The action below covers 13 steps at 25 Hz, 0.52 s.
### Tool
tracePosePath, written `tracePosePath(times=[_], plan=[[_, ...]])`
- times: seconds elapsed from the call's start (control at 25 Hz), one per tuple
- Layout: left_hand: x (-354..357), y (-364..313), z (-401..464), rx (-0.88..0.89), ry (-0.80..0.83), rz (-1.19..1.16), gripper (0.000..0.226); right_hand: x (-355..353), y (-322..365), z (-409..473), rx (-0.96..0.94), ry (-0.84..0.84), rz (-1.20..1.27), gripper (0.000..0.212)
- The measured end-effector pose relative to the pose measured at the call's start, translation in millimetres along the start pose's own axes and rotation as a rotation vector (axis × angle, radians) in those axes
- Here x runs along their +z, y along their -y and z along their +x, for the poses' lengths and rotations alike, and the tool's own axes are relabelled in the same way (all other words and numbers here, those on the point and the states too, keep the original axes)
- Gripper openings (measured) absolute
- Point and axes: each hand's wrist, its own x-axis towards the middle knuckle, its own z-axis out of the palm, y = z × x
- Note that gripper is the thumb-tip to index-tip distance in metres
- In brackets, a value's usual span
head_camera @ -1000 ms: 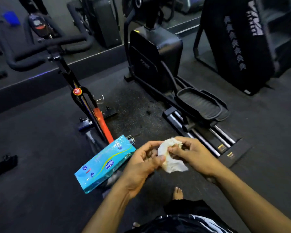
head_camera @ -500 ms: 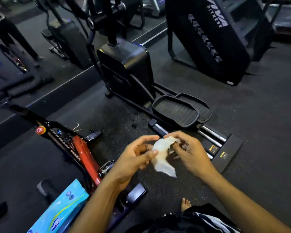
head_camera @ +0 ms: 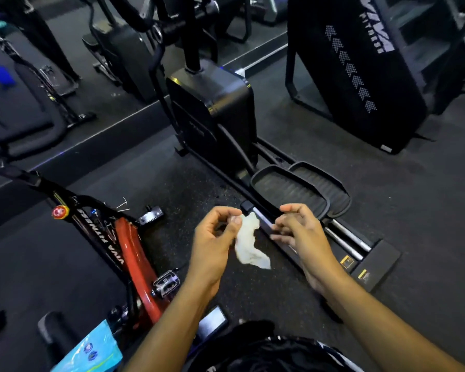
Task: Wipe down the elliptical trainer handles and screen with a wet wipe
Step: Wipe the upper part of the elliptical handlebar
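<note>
My left hand (head_camera: 215, 237) pinches the top of a white wet wipe (head_camera: 249, 244) between thumb and fingers; the wipe hangs down crumpled. My right hand (head_camera: 300, 232) hovers just right of the wipe with fingers loosely curled and slightly blurred, holding nothing. Ahead stands the black elliptical trainer (head_camera: 212, 108), its foot pedals (head_camera: 298, 187) just beyond my hands. Only the lower ends of its handle bars (head_camera: 156, 49) show; the upper handles and the screen are out of view above.
A red and black spin bike (head_camera: 129, 253) stands to my left. The blue wet wipe pack (head_camera: 91, 350) lies at the bottom left. A mirror wall (head_camera: 65, 76) runs behind the machines. A large black stair machine (head_camera: 365, 71) stands at the right.
My right hand has let go of the wipe and drawn apart from it; the wipe now hangs from my left hand alone. The view has swung right and up towards the elliptical.
</note>
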Motion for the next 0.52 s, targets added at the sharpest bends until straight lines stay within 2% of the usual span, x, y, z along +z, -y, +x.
tracePosePath(times=[0.04, 0.12, 0.2, 0.36, 0.52], plan=[[-0.8, -3.3, 10.6, 0.043, -0.010, 0.006, 0.015, 4.9, 7.5, 6.0, -0.012, 0.057, -0.014, 0.012], [-1.5, -10.7, 26.2, 0.100, 0.025, -0.013, 0.020, 18.4, 22.1, 16.3, -0.015, 0.236, -0.078, 0.028], [-2.3, -16.0, 37.5, 0.115, 0.054, -0.049, 0.029, 30.4, 29.3, 30.8, -0.015, 0.296, -0.070, 0.042], [-14.3, -19.2, 67.1, 0.088, 0.006, -0.222, 0.035, 50.5, 44.0, 67.8, -0.035, 0.274, 0.176, 0.033], [-21.0, -23.5, 87.9, -0.052, -0.029, -0.297, 0.034, 65.4, 52.1, 92.4, -0.143, 0.321, -0.030, 0.018]])
